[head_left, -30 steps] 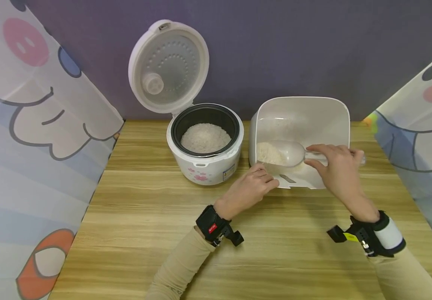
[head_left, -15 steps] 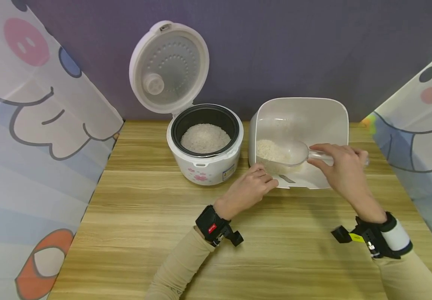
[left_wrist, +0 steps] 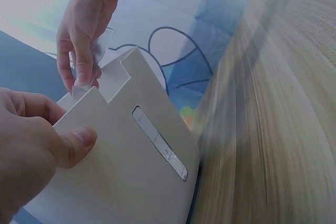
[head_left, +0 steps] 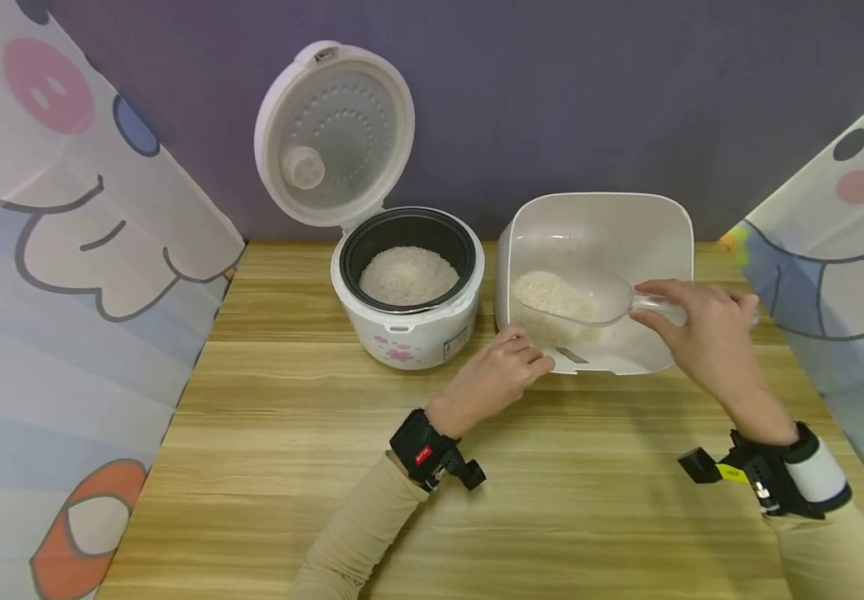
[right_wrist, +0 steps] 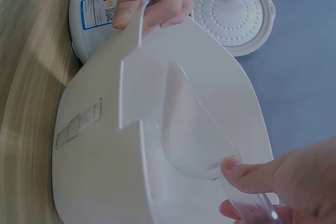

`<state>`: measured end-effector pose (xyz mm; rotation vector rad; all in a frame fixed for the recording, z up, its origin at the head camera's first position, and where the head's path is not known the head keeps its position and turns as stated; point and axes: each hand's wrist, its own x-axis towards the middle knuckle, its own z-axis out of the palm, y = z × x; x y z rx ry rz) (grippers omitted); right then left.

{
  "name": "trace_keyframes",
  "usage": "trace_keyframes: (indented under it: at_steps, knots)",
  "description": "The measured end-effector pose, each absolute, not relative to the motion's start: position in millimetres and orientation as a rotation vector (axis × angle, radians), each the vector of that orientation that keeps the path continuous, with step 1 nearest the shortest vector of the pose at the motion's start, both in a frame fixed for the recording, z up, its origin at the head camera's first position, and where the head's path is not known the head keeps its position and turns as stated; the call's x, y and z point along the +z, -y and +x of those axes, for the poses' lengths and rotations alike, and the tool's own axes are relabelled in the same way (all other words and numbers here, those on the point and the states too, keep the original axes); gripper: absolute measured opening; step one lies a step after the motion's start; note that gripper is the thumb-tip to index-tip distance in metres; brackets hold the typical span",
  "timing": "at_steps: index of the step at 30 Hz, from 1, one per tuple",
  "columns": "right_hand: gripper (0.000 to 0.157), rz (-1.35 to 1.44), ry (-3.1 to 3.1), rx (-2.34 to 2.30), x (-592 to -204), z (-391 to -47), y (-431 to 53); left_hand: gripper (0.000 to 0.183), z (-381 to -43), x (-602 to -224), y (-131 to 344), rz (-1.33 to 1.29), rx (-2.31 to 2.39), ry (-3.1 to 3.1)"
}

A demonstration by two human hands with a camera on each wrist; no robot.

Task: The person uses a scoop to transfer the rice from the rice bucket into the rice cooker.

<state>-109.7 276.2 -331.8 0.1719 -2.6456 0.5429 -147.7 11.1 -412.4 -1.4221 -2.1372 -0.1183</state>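
My left hand (head_left: 493, 375) pinches the front left rim of a white rice bin (head_left: 604, 221). In the left wrist view, the thumb presses the outer wall and the fingers lie inside the rim. My right hand (head_left: 712, 333) grips the handle of a clear scoop (head_left: 615, 302), whose bowl is inside the bin. Pale rice (head_left: 551, 293) shows at the bin's left side, partly behind the see-through scoop. How much of it lies in the scoop, I cannot tell. The right wrist view shows the scoop (right_wrist: 191, 129) tilted, with the thumb on top of its handle.
A white rice cooker (head_left: 402, 342) stands to the left of the bin with its lid (head_left: 337, 133) raised. White rice (head_left: 409, 277) lies in its dark inner pot. Both containers stand on a wooden table (head_left: 289, 433), before a purple-grey backdrop (head_left: 551, 100) and printed side panels.
My right hand has drawn the scoop to the right inside the bin, and more of the rice on the left shows. The left hand keeps its hold on the rim.
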Motion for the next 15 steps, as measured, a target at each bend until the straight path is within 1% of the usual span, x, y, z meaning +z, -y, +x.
trace_keyframes:
  at_steps: [9,15]
  knots:
    - [0.036,0.185,2.652,0.549,-314.0,-103.7,-282.8,0.016,-146.7,-411.4,-10.8,-1.417,-0.108,2.148]
    - [0.040,0.236,2.637,0.517,-298.3,-100.9,-286.1,0.014,-146.4,-411.4,-10.7,-1.415,-0.106,2.154]
